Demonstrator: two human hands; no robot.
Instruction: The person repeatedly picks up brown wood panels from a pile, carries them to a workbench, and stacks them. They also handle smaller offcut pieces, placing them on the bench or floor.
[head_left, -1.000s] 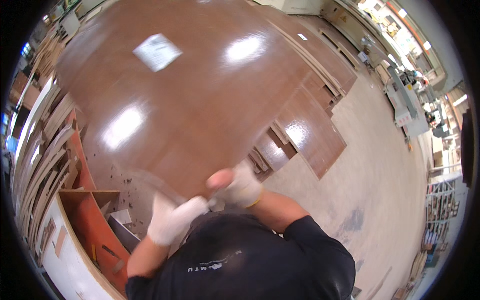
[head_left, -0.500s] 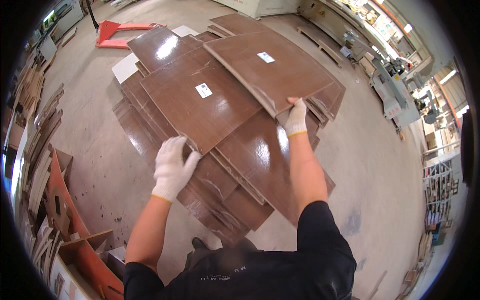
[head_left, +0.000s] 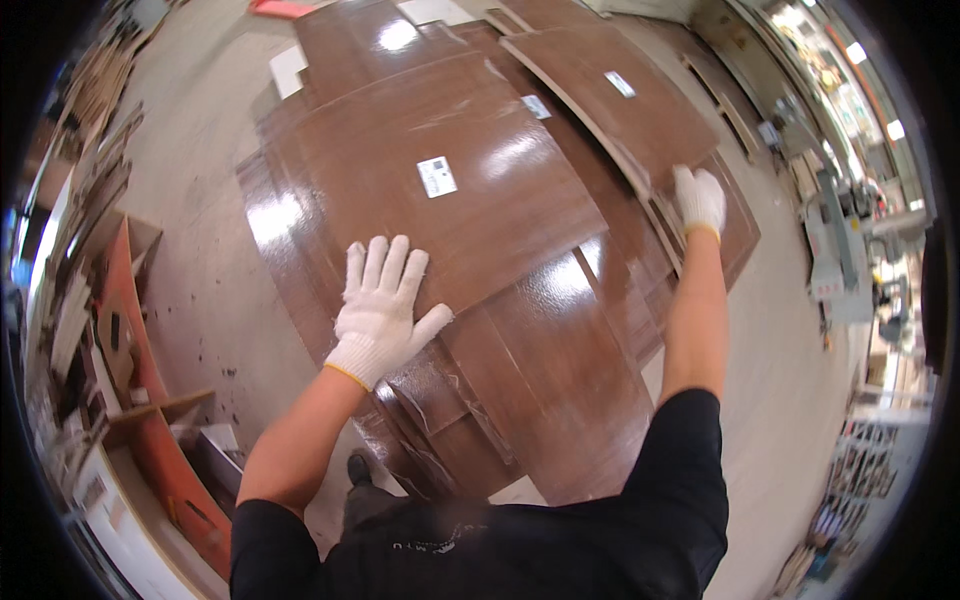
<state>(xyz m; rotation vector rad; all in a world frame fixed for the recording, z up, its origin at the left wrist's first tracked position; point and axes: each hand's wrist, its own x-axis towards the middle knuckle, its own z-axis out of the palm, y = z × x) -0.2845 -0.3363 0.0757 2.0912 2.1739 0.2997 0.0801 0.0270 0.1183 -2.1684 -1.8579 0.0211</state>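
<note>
Brown and glossy, the main panel [head_left: 490, 200] lies on top of a pile of lower panels [head_left: 570, 370], its near-left corner under the left grip [head_left: 385, 300]. Half a second ago this grip curled around a panel corner; now it is released, gloved fingers spread flat, which looks more like steadying than lifting. To the right of the main panel, the right grip [head_left: 702, 203] is at the near end of a side panel [head_left: 610, 105]; I cannot tell whether it grasps that edge.

On the main panel sits a white label [head_left: 436, 177] with a dark square code and print too small to read. Just beyond its right edge a second label [head_left: 535, 106] shows, where only two labels were visible before; the third label [head_left: 620, 84] is on the side panel. Nearer than the main panel, the black shirt [head_left: 560, 550] bears pale lettering.
</note>
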